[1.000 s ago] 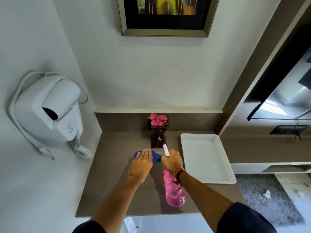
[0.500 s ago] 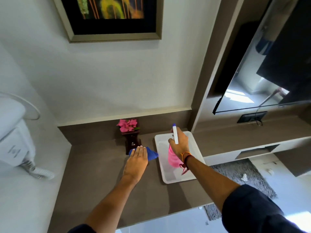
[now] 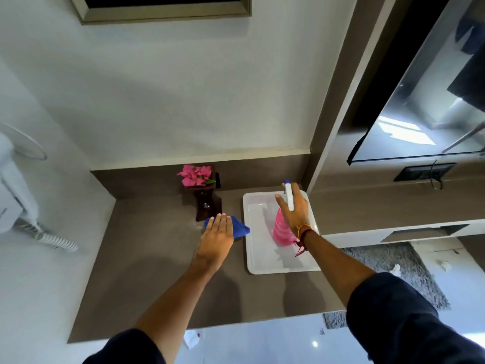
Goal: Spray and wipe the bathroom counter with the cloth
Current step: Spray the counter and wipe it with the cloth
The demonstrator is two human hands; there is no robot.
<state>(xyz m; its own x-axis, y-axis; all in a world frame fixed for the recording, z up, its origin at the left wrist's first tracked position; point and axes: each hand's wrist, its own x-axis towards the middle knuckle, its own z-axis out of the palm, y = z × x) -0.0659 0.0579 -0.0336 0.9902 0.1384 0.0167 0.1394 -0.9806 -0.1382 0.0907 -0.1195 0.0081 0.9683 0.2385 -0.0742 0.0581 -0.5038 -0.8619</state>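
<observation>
A: Brown stone-look tabletop [image 3: 147,271], bounded by a wall on the left and a low upstand at the back. Blue cloth [image 3: 240,229] lies flat just left of the white tray [image 3: 253,258], nearly touching its left rim.

B: Left hand [image 3: 216,243]?

A: Palm down on the cloth, fingers straight and together, pressing it flat, not gripping. Only the cloth's left corner and right end show past the hand.

B: Right hand [image 3: 295,208]?

A: Wrapped around the neck of the pink spray bottle [image 3: 282,229], index finger extended; white nozzle points away toward the back wall. Bottle stands upright over the tray; whether its base touches the tray floor, cannot tell.

B: Obstacles?

A: Dark wooden vase [image 3: 208,206] with pink flowers [image 3: 195,174] stands at the back, just behind the cloth. Tray fills the right end, its far corner near the side panel.

B: Free surface?

A: Wide bare stretch left of the cloth to the wall and forward to the front edge. White hair dryer [image 3: 13,190] hangs on the left wall, its coiled cord sagging close to the tabletop's left edge.
</observation>
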